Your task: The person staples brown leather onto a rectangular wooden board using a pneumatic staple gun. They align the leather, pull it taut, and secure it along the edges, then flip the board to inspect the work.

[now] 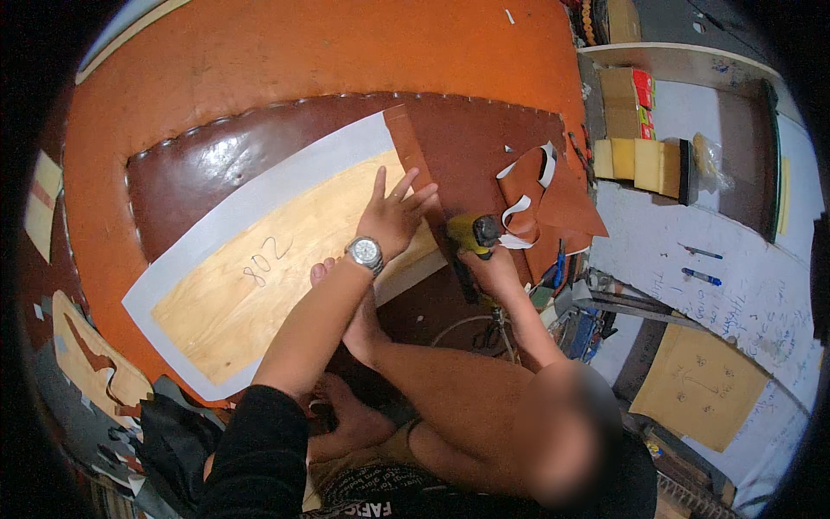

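Observation:
A plywood board [225,320] with a curved edge and handwritten marks lies on a larger sheet of white-backed material [277,177]. Along the board's right end, a brown strip of the sheet [400,134] shows its coloured face. My left hand [393,216], with a wristwatch on the wrist, rests over that end, fingers spread and holding nothing. My right hand [497,275] is wrapped round a yellow and black staple gun [471,233], its nose close to the strip; whether it touches is unclear. A bare foot [359,324] presses at the board's near edge.
Brown scraps with white backing [545,199] lie right of the staple gun. A thin hose [454,327] curves below it. On the right, a white surface [648,233] holds pens, foam blocks [644,164] and a cardboard sheet [700,385]. Orange and brown padding [346,52] lies beneath the board.

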{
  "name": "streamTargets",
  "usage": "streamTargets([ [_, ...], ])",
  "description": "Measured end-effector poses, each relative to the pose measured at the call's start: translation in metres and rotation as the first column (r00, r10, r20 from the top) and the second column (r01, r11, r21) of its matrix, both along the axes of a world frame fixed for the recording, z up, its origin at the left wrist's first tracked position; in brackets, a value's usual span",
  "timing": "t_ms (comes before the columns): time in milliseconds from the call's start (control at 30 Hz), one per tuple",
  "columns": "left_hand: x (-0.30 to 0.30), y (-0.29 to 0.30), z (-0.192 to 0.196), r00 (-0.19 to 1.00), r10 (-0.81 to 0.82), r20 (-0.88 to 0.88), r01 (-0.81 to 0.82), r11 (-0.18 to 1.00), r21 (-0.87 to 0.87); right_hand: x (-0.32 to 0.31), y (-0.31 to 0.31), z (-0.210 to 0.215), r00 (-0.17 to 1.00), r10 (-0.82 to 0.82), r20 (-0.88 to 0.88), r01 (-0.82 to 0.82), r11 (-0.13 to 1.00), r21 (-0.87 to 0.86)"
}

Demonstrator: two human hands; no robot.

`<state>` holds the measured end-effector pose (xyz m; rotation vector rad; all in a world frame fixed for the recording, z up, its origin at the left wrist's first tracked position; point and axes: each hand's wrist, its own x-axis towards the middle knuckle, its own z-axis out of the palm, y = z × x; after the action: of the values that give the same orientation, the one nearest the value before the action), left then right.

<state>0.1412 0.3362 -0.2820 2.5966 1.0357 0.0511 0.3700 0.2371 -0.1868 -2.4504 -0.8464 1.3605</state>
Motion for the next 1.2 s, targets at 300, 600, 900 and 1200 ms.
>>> streamTargets([
  [300, -0.066, -0.025, 0.022, 0.979, 0.152, 0.138, -0.119, 0.967, -0.223, -0.035, 0.053, 0.013, 0.976, 0.217, 0.030, -0.217, 0.976, -0.005],
  [600, -0.248, -0.149, 0.030, 0.168, 0.896, 0.410, -0.880, 0.324, -0.348, -0.078, 0.116, 0.026, 0.969, 0.246, 0.035, -0.248, 0.967, 0.063],
  [900, -0.423, -0.244, 0.007, -0.470, 0.882, 0.010, -0.882, -0.470, 0.035, -0.259, 0.123, 0.035, 0.684, 0.641, -0.348, -0.556, 0.767, 0.321],
  [1200, -0.438, -0.204, 0.010, -0.463, 0.884, -0.071, -0.825, -0.458, -0.331, -0.354, 0.092, 0.027, 0.404, 0.911, 0.084, -0.915, 0.400, 0.058],
])
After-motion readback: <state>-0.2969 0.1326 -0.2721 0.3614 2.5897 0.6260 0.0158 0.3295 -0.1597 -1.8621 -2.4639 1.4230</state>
